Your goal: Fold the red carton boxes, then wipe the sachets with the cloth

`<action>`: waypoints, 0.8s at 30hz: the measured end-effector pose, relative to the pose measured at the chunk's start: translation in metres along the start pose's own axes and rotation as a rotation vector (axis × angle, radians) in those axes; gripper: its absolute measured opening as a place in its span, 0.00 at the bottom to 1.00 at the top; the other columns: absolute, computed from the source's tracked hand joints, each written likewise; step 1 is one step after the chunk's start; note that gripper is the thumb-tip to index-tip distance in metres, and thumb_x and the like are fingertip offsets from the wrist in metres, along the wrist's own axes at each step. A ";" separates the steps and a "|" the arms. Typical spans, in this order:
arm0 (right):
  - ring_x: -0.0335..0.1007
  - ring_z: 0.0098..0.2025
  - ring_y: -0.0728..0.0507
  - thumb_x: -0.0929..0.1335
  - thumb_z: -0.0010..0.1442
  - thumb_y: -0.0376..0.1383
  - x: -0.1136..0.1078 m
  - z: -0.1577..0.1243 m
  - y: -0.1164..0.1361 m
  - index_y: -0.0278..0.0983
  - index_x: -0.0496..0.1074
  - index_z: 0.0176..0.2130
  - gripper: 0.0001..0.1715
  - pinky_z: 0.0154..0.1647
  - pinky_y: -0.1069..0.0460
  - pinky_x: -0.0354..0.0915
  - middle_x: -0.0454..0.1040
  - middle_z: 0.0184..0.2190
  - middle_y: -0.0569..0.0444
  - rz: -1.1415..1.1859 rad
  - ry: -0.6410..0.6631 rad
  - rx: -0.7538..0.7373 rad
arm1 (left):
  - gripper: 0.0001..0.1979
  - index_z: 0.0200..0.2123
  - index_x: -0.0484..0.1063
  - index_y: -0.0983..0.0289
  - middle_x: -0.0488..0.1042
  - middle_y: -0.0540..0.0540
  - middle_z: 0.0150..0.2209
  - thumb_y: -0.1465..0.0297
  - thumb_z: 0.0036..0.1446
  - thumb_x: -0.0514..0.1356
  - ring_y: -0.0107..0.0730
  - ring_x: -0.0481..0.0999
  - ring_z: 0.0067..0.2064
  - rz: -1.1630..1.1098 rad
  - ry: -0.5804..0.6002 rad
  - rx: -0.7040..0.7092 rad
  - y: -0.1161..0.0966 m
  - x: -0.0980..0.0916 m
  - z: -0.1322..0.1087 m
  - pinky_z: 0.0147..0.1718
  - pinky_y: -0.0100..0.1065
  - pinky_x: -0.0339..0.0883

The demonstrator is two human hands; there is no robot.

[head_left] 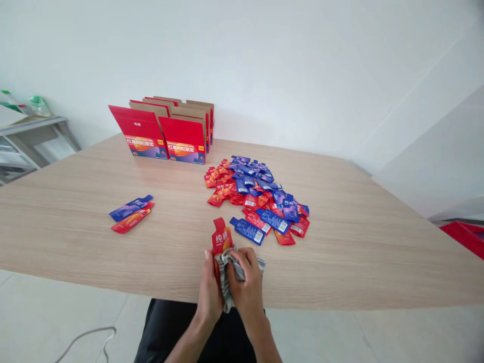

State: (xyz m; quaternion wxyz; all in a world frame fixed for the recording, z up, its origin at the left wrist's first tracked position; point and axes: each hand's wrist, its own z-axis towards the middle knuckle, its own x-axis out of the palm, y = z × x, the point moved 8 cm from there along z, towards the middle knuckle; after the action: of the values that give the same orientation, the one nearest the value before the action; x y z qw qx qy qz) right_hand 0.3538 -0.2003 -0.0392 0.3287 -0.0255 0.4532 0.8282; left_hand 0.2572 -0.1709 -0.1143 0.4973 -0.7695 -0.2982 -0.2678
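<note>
Head view: wiping a red pouch at the near edge of the desk

At far left a grey shelf (32, 136) stands against the wall. On the desk (359, 252), toward the back left, open red boxes (166, 133) stand upright in a tight group. Nearer me and well apart from them, a blue pouch and a red one lie side by side as a pair (131, 213).

My left hand (210, 292) is closed around the lower part of the red pouch (221, 237), holding it upright just above the near edge of the desk, spout up. My right hand (247, 282) grips a grey striped cloth (230, 267), bunched and pressed against the pouch's lower half; the two hands touch.

Just beyond my right hand lies a single blue pouch (247, 230), at the near edge of a loose pile (257, 194) of red and blue pouches. Far right, below the desk, part of a red tray (463, 234) shows.
</note>
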 end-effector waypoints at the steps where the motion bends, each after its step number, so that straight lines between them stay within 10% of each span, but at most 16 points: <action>1: 0.78 0.41 0.43 0.67 0.67 0.24 0.001 -0.001 0.001 0.42 0.81 0.47 0.18 0.43 0.51 0.74 0.76 0.40 0.53 0.001 -0.006 -0.002 | 0.35 0.45 0.84 0.63 0.86 0.63 0.53 0.39 0.48 0.75 0.59 0.78 0.66 -0.039 0.031 -0.027 -0.004 0.005 0.001 0.69 0.52 0.69; 8: 0.78 0.40 0.43 0.68 0.69 0.27 -0.013 0.003 0.003 0.42 0.80 0.47 0.14 0.42 0.51 0.75 0.76 0.40 0.53 0.022 -0.123 -0.033 | 0.38 0.58 0.78 0.55 0.87 0.53 0.47 0.59 0.44 0.84 0.43 0.86 0.54 0.020 0.082 -0.009 -0.018 0.002 -0.005 0.56 0.38 0.78; 14: 0.80 0.42 0.42 0.70 0.71 0.30 -0.037 0.006 0.002 0.42 0.80 0.46 0.09 0.42 0.51 0.76 0.78 0.41 0.52 0.058 -0.166 0.028 | 0.28 0.37 0.82 0.65 0.87 0.58 0.34 0.56 0.37 0.85 0.52 0.90 0.43 0.128 0.040 -0.166 -0.010 -0.009 -0.007 0.49 0.45 0.83; 24: 0.78 0.40 0.43 0.69 0.70 0.28 -0.022 -0.006 0.022 0.43 0.81 0.47 0.13 0.41 0.51 0.75 0.75 0.40 0.52 -0.031 0.035 -0.098 | 0.32 0.49 0.86 0.64 0.87 0.64 0.54 0.45 0.52 0.75 0.59 0.81 0.63 0.205 0.055 0.041 -0.018 -0.009 0.001 0.69 0.52 0.68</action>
State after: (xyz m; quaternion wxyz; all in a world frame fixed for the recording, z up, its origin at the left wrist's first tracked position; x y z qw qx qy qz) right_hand 0.3565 -0.2245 -0.0188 0.3320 -0.0629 0.4175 0.8435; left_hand 0.2385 -0.1662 -0.1100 0.5459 -0.7777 -0.2097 -0.2306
